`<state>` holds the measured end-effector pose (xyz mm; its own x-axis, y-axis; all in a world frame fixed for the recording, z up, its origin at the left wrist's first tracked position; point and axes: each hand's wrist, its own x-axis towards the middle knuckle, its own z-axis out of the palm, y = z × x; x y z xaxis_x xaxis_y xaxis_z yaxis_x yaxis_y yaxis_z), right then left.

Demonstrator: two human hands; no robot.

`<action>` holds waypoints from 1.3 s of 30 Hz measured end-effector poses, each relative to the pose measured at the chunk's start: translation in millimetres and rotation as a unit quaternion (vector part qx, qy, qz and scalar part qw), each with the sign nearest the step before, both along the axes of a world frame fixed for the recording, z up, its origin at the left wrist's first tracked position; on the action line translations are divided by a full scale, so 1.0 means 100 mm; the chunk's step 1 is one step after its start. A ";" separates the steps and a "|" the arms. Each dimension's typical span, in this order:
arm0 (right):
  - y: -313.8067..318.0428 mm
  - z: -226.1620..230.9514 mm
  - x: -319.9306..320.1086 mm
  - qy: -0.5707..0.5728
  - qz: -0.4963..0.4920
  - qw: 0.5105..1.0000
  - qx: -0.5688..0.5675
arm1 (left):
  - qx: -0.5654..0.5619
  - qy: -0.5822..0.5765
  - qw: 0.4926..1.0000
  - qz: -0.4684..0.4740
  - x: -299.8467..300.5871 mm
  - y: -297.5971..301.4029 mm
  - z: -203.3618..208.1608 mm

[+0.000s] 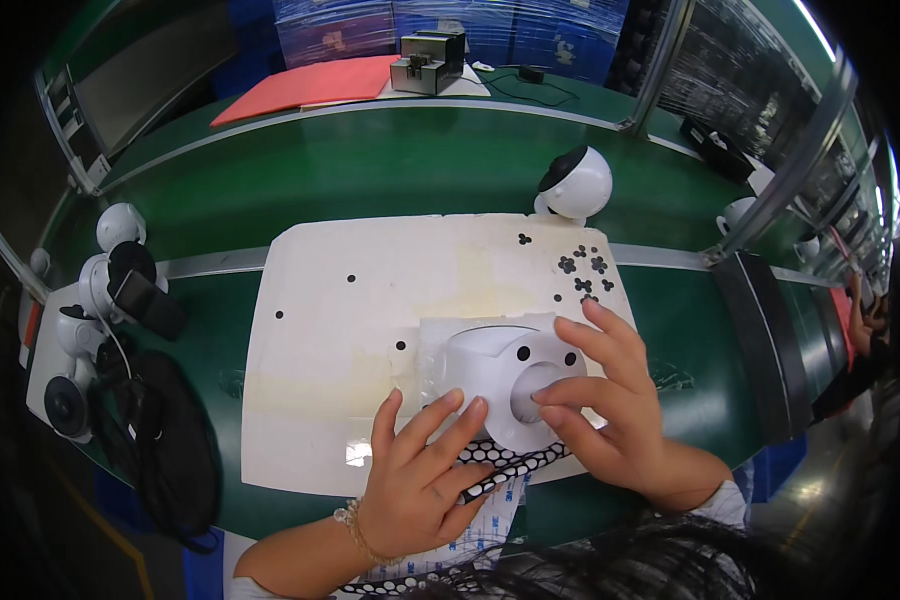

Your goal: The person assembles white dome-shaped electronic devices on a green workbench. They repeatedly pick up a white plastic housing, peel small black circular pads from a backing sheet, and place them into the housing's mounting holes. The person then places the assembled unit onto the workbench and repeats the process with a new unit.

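Observation:
A white rounded plastic housing with a round opening lies before me, two black round pads stuck on its face. My left hand rests its outer fingertips, spread, against the housing's near left side. Between its thumb and forefinger runs a black strip with rows of white round holes. At the opening, my right hand has its thumb and a finger pinched together, another finger raised over the housing. Whatever that pinch holds is too small to make out. Under my left hand lies a printed white backing sheet.
A pale board covers the green bench, with loose black round pads and clusters of them at right. White cameras stand at back right and left. A black pouch lies left; a metal fixture sits behind.

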<state>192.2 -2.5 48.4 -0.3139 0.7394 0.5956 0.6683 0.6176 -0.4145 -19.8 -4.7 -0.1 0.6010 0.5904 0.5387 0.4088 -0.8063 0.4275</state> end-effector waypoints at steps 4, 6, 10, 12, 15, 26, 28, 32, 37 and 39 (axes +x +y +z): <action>-0.05 -0.08 -0.08 0.005 0.015 0.998 -0.057 | -0.004 0.002 1.000 -0.005 0.02 0.02 -0.01; -0.07 -0.11 -0.11 0.000 0.015 0.997 -0.070 | -0.007 -0.009 1.000 0.000 0.02 0.02 -0.02; -0.07 -0.12 -0.13 -0.005 0.011 0.997 -0.070 | -0.012 -0.037 0.999 0.008 0.04 0.02 -0.03; -0.07 -0.13 -0.13 -0.008 0.012 0.997 -0.070 | -0.011 -0.041 0.999 0.008 0.04 0.02 -0.03; -0.07 -0.13 -0.12 -0.014 0.015 0.998 -0.063 | -0.006 -0.047 0.999 0.011 0.05 0.01 -0.04; -0.25 -0.27 -0.05 -0.191 -0.096 0.971 0.109 | -0.009 -0.048 0.998 0.026 0.06 0.01 -0.04; -0.25 -0.25 -0.09 -0.097 -0.043 0.988 0.112 | -0.003 -0.052 0.998 0.027 0.07 0.01 -0.05; -0.23 -0.25 -0.17 -0.078 0.041 0.986 0.144 | -0.006 -0.046 0.999 0.021 0.09 0.02 -0.01; -0.27 -0.43 -0.17 -0.091 0.092 0.962 0.242 | -0.002 -0.042 0.999 0.034 0.09 0.01 -0.02; -0.29 -0.40 -0.12 -0.054 0.073 0.982 0.163 | 0.001 -0.045 0.998 0.038 0.10 0.02 -0.03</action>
